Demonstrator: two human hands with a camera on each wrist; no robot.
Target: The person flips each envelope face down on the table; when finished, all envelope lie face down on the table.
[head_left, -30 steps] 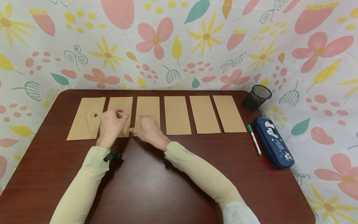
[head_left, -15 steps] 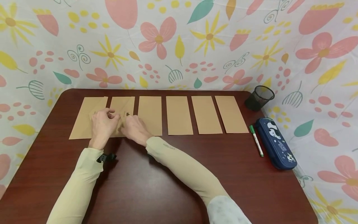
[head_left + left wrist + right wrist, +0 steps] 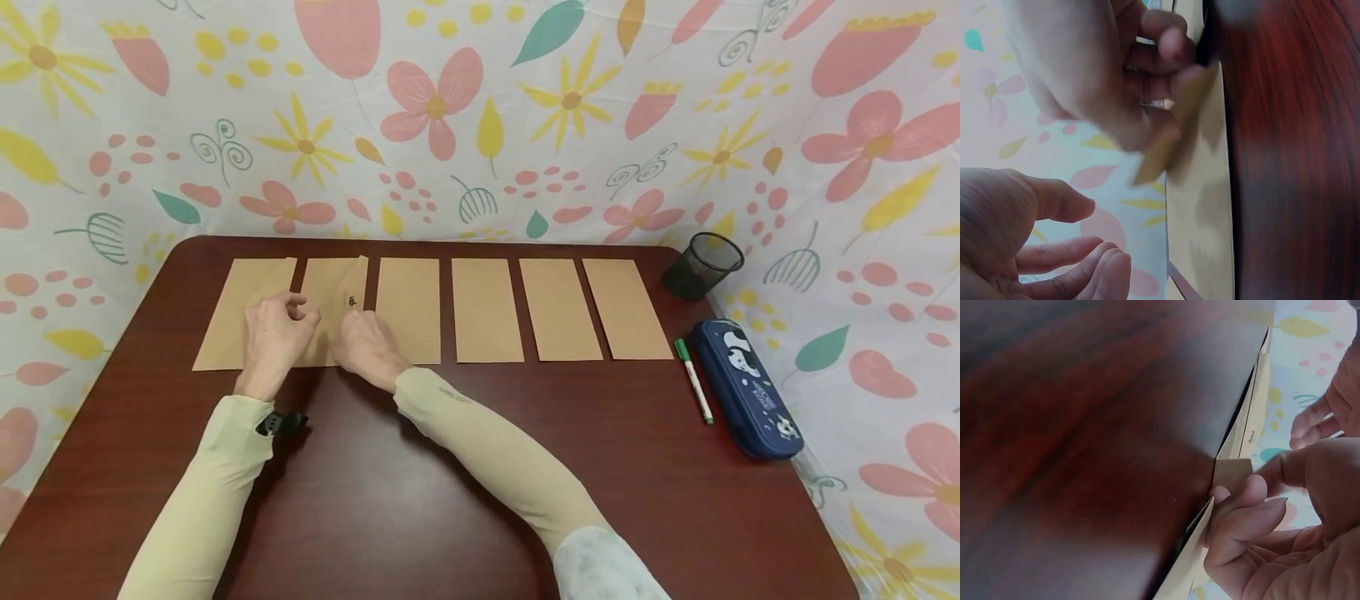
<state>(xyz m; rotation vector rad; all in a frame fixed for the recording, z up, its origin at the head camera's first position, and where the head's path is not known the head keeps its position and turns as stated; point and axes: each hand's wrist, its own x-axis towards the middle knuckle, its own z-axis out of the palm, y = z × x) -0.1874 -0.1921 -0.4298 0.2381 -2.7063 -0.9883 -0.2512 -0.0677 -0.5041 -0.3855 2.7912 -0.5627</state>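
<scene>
Several brown kraft paper envelopes lie in a row along the far side of the table. My right hand [image 3: 369, 346] is at the right edge of the second envelope [image 3: 322, 287] from the left. Its fingers pinch that envelope's flap [image 3: 1175, 134], which stands raised in the left wrist view. A small dark print [image 3: 352, 302] shows on the flap in the head view. My left hand [image 3: 277, 333] is over the right part of the first envelope [image 3: 225, 321]. In the left wrist view its thumb and fingers are apart, with nothing between them.
More envelopes, such as the third [image 3: 408, 304] and the rightmost [image 3: 628, 308], lie to the right. A black mesh pen holder [image 3: 702, 267], a green-capped marker [image 3: 693, 382] and a blue pencil case [image 3: 746, 390] stand along the table's right edge. A patterned curtain hangs behind.
Both hands have moved left: the left from the second envelope to the first, the right from the third to the second's flap. The flap's print now looks narrower than half a second ago.
</scene>
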